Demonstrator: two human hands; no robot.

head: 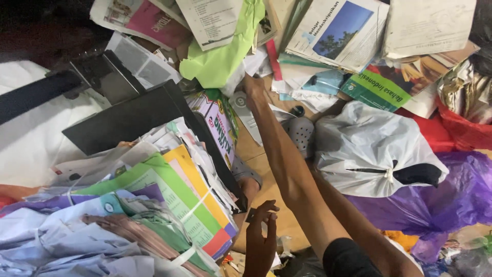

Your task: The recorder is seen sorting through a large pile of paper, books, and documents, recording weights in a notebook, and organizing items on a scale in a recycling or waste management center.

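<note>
- Bundled papers (pixel 154 205), tied with white strap, lie nearest us: green, yellow and pale blue sheets stacked at lower left.
- Our left hand (pixel 260 241) hovers just beside the bundle, fingers loosely spread, its grip wide and holding nothing.
- Our right hand (pixel 253 86) reaches far up to the lime-green paper (pixel 220 56); we cannot tell its grip.
- White knotted plastic bag (pixel 369 149) sits right of the arm, purple bag (pixel 451 200) beneath it.
- Green booklet (pixel 376 90) lies above the white bag.

The right hand (pixel 253 86) reaches just under the green paper (pixel 220 56); the left hand (pixel 260 241), fingers loose, hangs well below it, beside bundled papers (pixel 169 205).
</note>
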